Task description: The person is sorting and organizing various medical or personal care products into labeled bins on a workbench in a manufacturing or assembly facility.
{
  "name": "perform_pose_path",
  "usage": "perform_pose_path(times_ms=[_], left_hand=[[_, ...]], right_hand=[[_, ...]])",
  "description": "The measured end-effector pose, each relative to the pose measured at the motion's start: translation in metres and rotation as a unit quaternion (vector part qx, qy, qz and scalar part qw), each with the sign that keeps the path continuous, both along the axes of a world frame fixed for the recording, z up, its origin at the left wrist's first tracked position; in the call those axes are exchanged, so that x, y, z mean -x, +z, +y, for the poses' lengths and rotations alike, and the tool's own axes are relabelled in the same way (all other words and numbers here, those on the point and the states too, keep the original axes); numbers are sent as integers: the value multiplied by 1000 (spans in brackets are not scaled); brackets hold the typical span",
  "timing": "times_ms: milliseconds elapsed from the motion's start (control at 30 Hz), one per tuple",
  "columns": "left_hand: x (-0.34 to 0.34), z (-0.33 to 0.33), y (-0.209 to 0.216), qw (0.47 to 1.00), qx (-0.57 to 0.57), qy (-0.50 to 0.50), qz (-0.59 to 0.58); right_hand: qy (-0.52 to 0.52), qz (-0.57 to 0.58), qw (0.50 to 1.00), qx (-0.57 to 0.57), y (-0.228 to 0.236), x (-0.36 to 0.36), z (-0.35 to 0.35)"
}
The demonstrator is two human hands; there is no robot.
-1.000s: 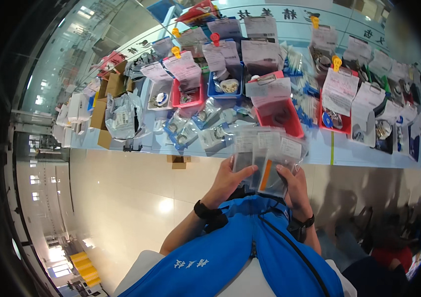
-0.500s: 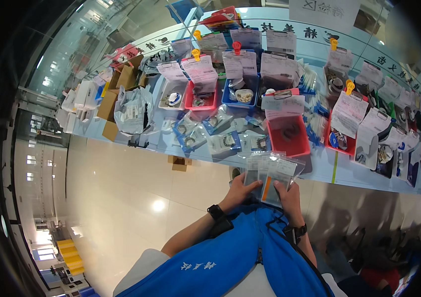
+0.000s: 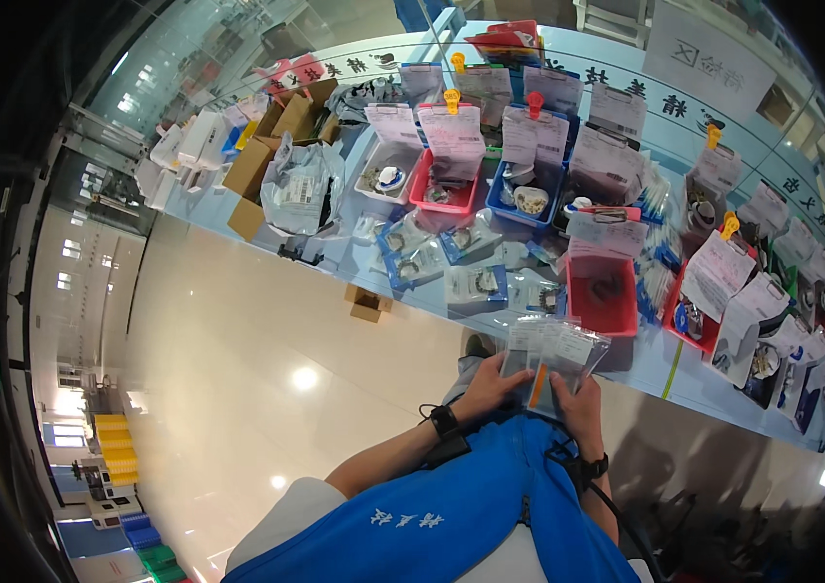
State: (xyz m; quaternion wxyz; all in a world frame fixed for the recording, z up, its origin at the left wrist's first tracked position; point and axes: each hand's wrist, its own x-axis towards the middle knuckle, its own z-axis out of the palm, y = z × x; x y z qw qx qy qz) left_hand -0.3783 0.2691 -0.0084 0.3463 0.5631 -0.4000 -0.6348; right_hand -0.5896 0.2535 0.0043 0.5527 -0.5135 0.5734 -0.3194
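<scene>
The worker's left hand [image 3: 493, 387] and right hand [image 3: 580, 403] grasp flat clear plastic bags with white labels [image 3: 560, 350], gathered but not set down, at the near edge of a pale-blue table [image 3: 645, 365], where clear-and-blue plastic packets [image 3: 476, 284] lie beside a red rectangular plastic bin [image 3: 616, 325].

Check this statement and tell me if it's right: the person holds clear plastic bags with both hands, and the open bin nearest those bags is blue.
Not quite: the bin's colour is wrong. The head view shows that the open bin nearest the clear plastic bags is red. The left hand and right hand do both hold the bags.
</scene>
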Motion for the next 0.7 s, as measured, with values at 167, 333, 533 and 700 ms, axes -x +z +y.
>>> perform_pose_path(times_ms=[167, 333, 533, 700], left_hand=[[-4, -5, -5, 1000, 20, 3, 12], [-5, -11, -5, 1000, 19, -16, 14], [2, -13, -5, 999, 26, -11, 16], [1, -15, -1, 995, -73, 1, 64]], right_hand=[[17, 22, 1000, 8, 0, -5, -7], [-5, 15, 999, 39, -14, -3, -13], [-7, 9, 996, 92, -17, -5, -14], [41, 50, 990, 124, -26, 3, -13]])
